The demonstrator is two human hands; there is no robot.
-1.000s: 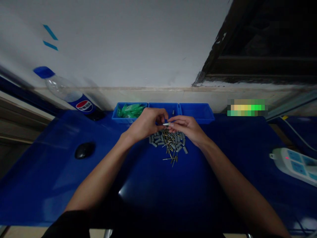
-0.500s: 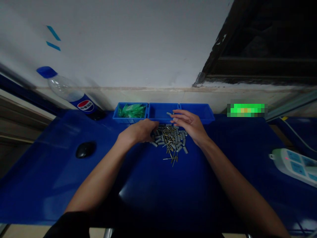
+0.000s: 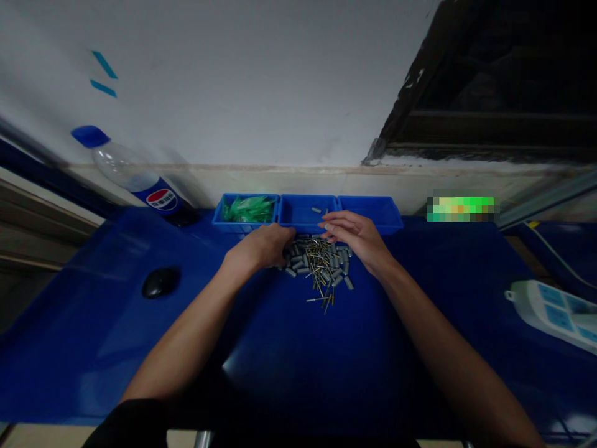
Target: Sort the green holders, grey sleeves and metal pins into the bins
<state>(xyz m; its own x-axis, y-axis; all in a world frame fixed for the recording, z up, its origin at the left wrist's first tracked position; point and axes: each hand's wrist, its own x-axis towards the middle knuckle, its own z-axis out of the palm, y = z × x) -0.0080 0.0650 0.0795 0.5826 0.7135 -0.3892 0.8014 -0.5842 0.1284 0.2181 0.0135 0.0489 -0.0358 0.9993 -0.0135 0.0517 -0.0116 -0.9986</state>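
A pile of small grey cylinders [image 3: 349, 283] and thin metal pins with brass-coloured ends [image 3: 321, 258] lies on the blue table. At the pile's left edge is my left hand [image 3: 261, 247], fingers curled down among the cylinders; whatever they hold is hidden. My right hand [image 3: 357, 236] hovers over the far right side of the pile by the front rim of the blue three-part tray [image 3: 280, 214]. Its fingers are outstretched and slightly apart, holding nothing I can see. One grey cylinder [image 3: 316, 210] is in the tray's middle compartment, just beyond my right fingertips.
Green plastic bags [image 3: 249, 209] fill the tray's left compartment. A cola bottle [image 3: 140, 177] stands by the wall at the left, with a black mouse [image 3: 160, 282] nearer me. A white power strip [image 3: 555, 311] lies at the right. The wall [image 3: 261, 93] rises behind the tray.
The grey cylinder that was at my right fingertips now lies a little apart from them in the middle compartment. My right hand has dropped slightly; my left has barely moved.
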